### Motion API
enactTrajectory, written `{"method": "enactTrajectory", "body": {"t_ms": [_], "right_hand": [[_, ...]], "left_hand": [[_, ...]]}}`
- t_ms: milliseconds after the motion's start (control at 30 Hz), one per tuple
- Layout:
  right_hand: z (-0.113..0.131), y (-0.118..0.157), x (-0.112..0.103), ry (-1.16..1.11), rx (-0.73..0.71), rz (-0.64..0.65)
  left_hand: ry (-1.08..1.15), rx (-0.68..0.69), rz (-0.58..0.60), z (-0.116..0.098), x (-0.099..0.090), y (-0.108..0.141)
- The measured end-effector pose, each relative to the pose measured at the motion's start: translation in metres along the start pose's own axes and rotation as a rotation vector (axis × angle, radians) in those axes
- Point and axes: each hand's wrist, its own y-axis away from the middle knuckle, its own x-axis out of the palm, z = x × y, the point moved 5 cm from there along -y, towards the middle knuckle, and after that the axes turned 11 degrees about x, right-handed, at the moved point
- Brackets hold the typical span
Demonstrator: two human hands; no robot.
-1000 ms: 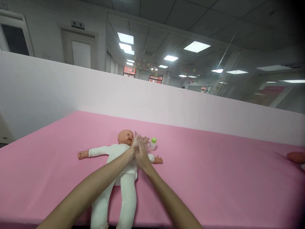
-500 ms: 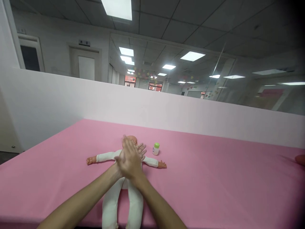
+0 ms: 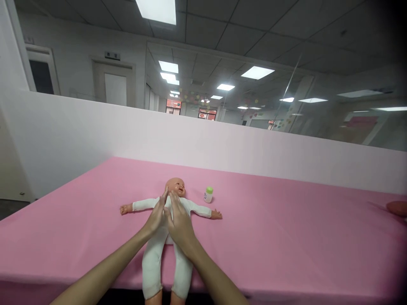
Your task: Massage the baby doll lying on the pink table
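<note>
Tabletop (image 3: pixel 286 237) is plain pink, and the baby doll (image 3: pixel 163 234) is solid off-white with a peachy-orange head (image 3: pixel 173 184). Bottle (image 3: pixel 208 197) at 2 o'clock from it: whitish, lime-green cap (image 3: pixel 209 190). Low wall (image 3: pixel 222 144) toward 12's plain white, ceiling (image 3: pixel 251 19) dark grey with gridlines.

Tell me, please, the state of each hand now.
Left hand: open, holding nothing visible, over the doll's torso.
Right hand: open, holding nothing visible, palm turned toward the left hand.
</note>
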Motion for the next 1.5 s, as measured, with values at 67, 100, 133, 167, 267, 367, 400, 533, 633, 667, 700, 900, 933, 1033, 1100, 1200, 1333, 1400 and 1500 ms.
{"method": "enactTrajectory", "body": {"t_ms": [67, 100, 133, 167, 267, 367, 400, 533, 633, 667, 700, 900, 933, 1033, 1100, 1200, 1333, 1400, 1500], "right_hand": [[-0.028, -0.011, 0.010, 0.124, 0.042, 0.118], [-0.041, -0.013, 0.017, 0.167, 0.038, 0.193], [-0.051, -0.015, 0.024, 0.196, 0.020, 0.248], [-0.059, -0.016, 0.029, 0.211, -0.003, 0.282], [-0.069, -0.020, 0.036, 0.219, -0.047, 0.296], [-0.075, -0.027, 0.035, 0.215, 0.016, 0.314], [-0.079, -0.030, 0.034, 0.212, 0.048, 0.316], [-0.102, -0.039, 0.031, 0.185, 0.166, 0.231], [-0.126, -0.040, 0.031, 0.131, 0.265, 0.150], [-0.133, -0.038, 0.031, 0.107, 0.300, 0.137], [-0.139, -0.035, 0.030, 0.082, 0.332, 0.131], [-0.145, -0.002, 0.011, -0.019, 0.425, 0.228], [-0.142, 0.004, 0.007, -0.016, 0.431, 0.256], [-0.126, 0.016, 0.000, 0.025, 0.417, 0.341], [-0.113, 0.019, 0.000, 0.055, 0.365, 0.385], [-0.097, 0.014, 0.007, 0.101, 0.264, 0.422], [-0.088, -0.005, 0.020, 0.115, 0.116, 0.430], [-0.090, -0.017, 0.026, 0.104, 0.080, 0.378], [-0.100, -0.034, 0.031, 0.116, 0.112, 0.266]], "left_hand": [[-0.081, 0.018, 0.018, 0.013, -0.008, 0.008], [-0.119, 0.035, 0.053, 0.019, -0.009, 0.011], [-0.167, 0.057, 0.110, 0.024, -0.007, 0.013], [-0.220, 0.072, 0.179, 0.029, -0.004, 0.015], [-0.401, 0.071, 0.372, 0.043, 0.009, 0.014], [-0.531, 0.032, 0.413, 0.056, 0.012, 0.006], [-0.557, 0.007, 0.406, 0.061, 0.011, 0.003], [-0.617, -0.091, 0.370, 0.082, 0.002, -0.005], [-0.624, -0.136, 0.358, 0.090, -0.001, -0.005], [-0.627, -0.155, 0.352, 0.090, -0.002, -0.004], [-0.629, -0.179, 0.344, 0.090, -0.003, -0.003], [-0.594, -0.315, 0.432, 0.071, -0.016, 0.017], [-0.593, -0.330, 0.472, 0.068, -0.019, 0.023], [-0.587, -0.270, 0.552, 0.056, -0.022, 0.038], [-0.586, -0.165, 0.568, 0.049, -0.020, 0.043], [-0.588, -0.035, 0.598, 0.041, -0.009, 0.044], [-0.560, 0.061, 0.595, 0.039, 0.011, 0.029], [-0.574, 0.043, 0.538, 0.043, 0.017, 0.017], [-0.625, -0.003, 0.473, 0.053, 0.022, 0.000]]}}
